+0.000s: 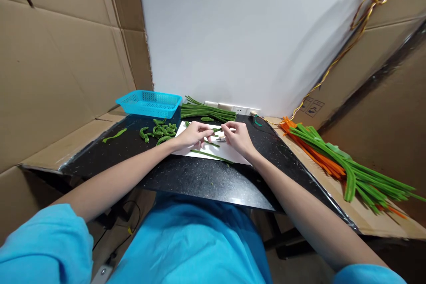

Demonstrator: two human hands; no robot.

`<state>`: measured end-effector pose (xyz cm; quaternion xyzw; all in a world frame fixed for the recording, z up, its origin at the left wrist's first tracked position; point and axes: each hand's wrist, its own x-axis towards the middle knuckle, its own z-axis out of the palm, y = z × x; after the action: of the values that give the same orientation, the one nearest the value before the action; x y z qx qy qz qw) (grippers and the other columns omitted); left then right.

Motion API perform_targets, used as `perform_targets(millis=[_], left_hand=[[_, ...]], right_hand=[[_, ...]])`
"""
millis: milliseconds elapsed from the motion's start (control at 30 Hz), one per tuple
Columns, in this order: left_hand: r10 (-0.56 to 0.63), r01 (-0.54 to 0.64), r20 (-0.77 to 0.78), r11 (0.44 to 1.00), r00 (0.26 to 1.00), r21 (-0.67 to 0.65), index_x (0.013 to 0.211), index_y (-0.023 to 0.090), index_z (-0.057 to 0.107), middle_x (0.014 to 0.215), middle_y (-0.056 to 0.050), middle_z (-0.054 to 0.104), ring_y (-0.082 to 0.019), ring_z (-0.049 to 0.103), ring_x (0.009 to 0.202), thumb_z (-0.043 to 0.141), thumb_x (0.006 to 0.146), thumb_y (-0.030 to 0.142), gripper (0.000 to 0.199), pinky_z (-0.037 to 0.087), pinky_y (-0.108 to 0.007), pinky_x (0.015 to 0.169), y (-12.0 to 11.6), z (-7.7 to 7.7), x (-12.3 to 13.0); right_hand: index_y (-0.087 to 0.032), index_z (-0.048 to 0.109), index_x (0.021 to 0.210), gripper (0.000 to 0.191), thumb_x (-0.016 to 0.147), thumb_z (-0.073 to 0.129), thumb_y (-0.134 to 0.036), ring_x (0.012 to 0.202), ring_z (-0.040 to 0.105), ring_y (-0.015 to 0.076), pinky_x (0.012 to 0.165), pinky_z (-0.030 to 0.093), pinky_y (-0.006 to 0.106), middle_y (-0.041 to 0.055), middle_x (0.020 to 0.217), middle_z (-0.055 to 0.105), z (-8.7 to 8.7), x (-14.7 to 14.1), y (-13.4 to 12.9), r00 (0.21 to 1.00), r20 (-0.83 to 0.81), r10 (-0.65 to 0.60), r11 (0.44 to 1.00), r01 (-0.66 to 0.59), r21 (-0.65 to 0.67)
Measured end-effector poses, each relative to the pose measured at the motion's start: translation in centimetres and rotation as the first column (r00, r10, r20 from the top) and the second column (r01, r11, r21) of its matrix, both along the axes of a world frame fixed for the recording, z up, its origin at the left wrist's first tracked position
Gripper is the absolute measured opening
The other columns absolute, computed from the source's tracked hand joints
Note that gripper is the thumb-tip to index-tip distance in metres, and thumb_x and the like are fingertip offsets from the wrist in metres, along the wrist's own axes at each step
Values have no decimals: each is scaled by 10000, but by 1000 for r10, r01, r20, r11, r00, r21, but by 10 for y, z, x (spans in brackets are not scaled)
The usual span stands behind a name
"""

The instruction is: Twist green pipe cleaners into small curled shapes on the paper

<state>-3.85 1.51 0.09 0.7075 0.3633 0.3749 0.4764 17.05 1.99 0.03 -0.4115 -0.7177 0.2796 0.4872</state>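
Observation:
Over a white sheet point(244, 158) on the black table, my left hand point(195, 135) and my right hand point(238, 137) face each other. Between their pinched fingertips is a short dark green pipe cleaner piece point(216, 130). Its exact shape is too small to make out. A small tool with pale and metal parts point(221, 139) shows beside my right fingers, partly hidden; its kind is unclear. Loose green pipe cleaners point(211, 155) lie on the sheet. To the left of my left hand sits a heap of bent, leaf-like green pipe cleaner pieces point(162, 130).
A blue plastic basket point(149, 97) stands at the back left. Behind the sheet lies a bundle of dark green pipe cleaners point(208, 112), near a power strip point(240, 110). Orange strips point(313, 153) and brighter green strips point(362, 173) rest on cardboard at right. Cardboard walls flank the table.

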Motion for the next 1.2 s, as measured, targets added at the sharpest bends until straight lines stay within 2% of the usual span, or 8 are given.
perform_targets(millis=[100, 233, 333, 500, 700, 900, 1067, 1200], left_hand=[[-8, 10, 30, 997, 1000, -83, 791, 114, 676, 638, -46, 651, -79, 550, 430, 692, 941, 447, 365, 348, -183, 379, 1, 1, -2], [13, -10, 58, 999, 998, -53, 786, 109, 671, 607, -22, 621, -59, 512, 412, 710, 936, 437, 362, 344, -179, 390, 1, 1, -2], [9, -7, 57, 999, 998, -37, 818, 106, 686, 658, -30, 644, -56, 500, 396, 714, 935, 416, 333, 348, -196, 383, 0, 0, 0], [79, -76, 118, 997, 990, -31, 933, 108, 725, 827, -68, 712, -51, 522, 435, 743, 910, 387, 280, 344, -199, 388, 5, -7, 3], [153, -145, 177, 988, 972, -55, 869, 118, 714, 953, -101, 733, -48, 518, 469, 731, 913, 380, 266, 309, -197, 365, 8, -9, 3], [197, -181, 224, 979, 954, -91, 781, 134, 679, 769, -44, 660, -51, 503, 468, 753, 902, 365, 271, 271, -198, 381, 7, -4, 2], [180, -127, 252, 968, 951, -215, 780, 116, 712, 659, -21, 593, -60, 510, 458, 733, 916, 336, 259, 274, -203, 414, 5, 1, 1], [195, -157, 251, 974, 948, -164, 798, 111, 723, 632, 0, 555, -57, 494, 459, 779, 882, 383, 290, 271, -200, 405, 2, 1, 3]], right_hand=[[-202, 550, 673, 488, 964, 565, -593, 418, 501, 101, 457, 408, 249, -13, 579, 562, 0, -1, -2, 998, 8, 62, 997, -62, 39], [-192, 611, 808, 493, 927, 596, -670, 442, 538, 106, 426, 417, 242, 7, 698, 621, -2, -3, -3, 997, 31, 74, 995, -75, 59], [-189, 643, 879, 479, 898, 640, -667, 459, 571, 119, 410, 411, 242, 22, 741, 650, -3, -3, -2, 996, 77, 55, 995, -61, 79], [-187, 643, 833, 442, 905, 653, -622, 442, 576, 130, 423, 432, 261, 11, 680, 615, -1, -1, -1, 997, 64, 41, 995, -47, 90], [-183, 636, 801, 419, 879, 706, -589, 444, 572, 137, 441, 453, 270, -1, 629, 599, 2, 1, -2, 994, 8, 111, 993, -111, 29], [-184, 647, 779, 433, 804, 787, -593, 480, 592, 139, 517, 520, 287, -7, 616, 611, -1, -4, 0, 972, -123, 202, 971, -215, -102], [-185, 673, 773, 399, 812, 786, -567, 504, 581, 148, 504, 504, 291, 11, 627, 615, 0, -4, -1, 980, -82, 184, 983, -182, 32], [-188, 676, 768, 383, 810, 789, -551, 513, 585, 154, 481, 470, 280, 27, 634, 630, 5, -1, -3, 993, -27, 118, 990, -116, 84]])
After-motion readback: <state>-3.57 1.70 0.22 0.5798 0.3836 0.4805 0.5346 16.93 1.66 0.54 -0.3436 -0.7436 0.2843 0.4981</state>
